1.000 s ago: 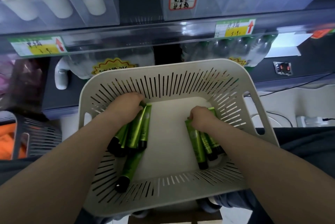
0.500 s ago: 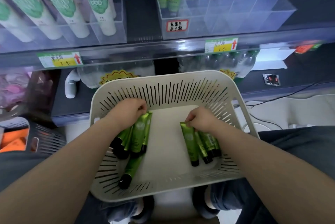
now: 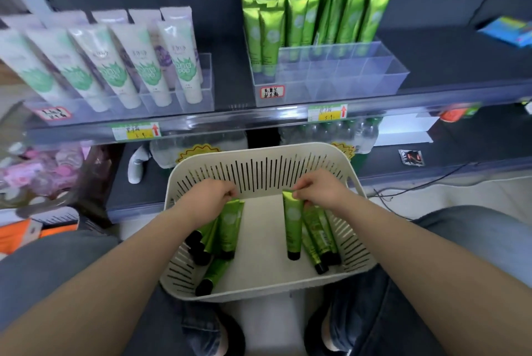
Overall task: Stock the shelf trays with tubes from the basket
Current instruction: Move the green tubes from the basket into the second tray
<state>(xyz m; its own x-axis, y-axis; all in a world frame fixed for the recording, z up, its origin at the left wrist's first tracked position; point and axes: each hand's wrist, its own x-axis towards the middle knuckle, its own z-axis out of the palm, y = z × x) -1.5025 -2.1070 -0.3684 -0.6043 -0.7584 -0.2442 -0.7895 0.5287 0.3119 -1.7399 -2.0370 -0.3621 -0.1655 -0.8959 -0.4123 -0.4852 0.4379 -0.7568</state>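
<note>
Green tubes are being held at their crimped ends by both hands inside the basket (image 3: 260,167). A cluster (image 3: 229,226) is being pinched by the left hand (image 3: 208,197), fingers curled round the far ends. One tube (image 3: 292,224) is being pinched by the right hand (image 3: 321,191), with more lying beneath its wrist. The long axes are running toward the person, with caps near and crimps far, so the shelf-facing ends are the ones being gripped. The tray (image 3: 345,79) is lying up and ahead, slightly right, so the right hand is being judged nearer. Its back cells are being filled by upright tubes; the front cells look vacant. The basket's far wall and the shelf rail (image 3: 259,121) are standing between, so a lift is probably being called for first. The white tubes (image 3: 115,67) are standing well apart, leftward.
</note>
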